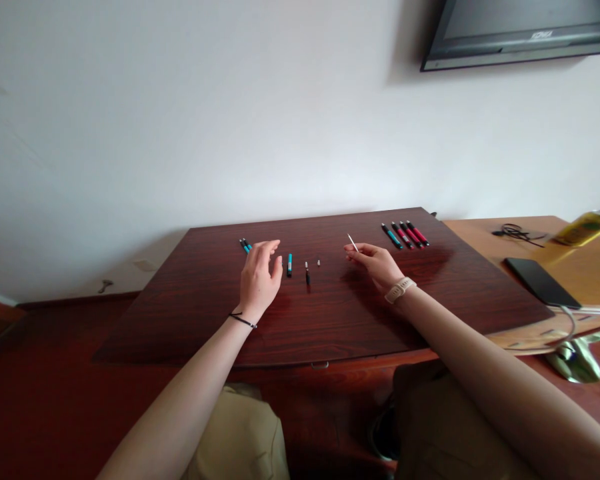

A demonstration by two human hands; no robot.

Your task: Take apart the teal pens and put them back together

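Observation:
My right hand (373, 261) pinches a thin white stick (353, 241), which looks like a pen refill, its upper end pointing up and left. My left hand (260, 277) hovers above the table with fingers apart and nothing in it. Just right of it lies a blue pen barrel (289, 265). Beside the barrel are a black pen tip section (308, 277) and two tiny pale parts, one just above it (307, 265) and a small cap-like piece (319, 263). Blue-and-black pens (245, 245) lie partly hidden behind my left hand.
At the back right of the dark table (205, 267) lie a blue pen (392, 236) and several red pens (410, 233). A lighter side table holds a phone (541, 283), a black cable (517, 232) and a yellow can (586, 228). A television (520, 40) hangs above.

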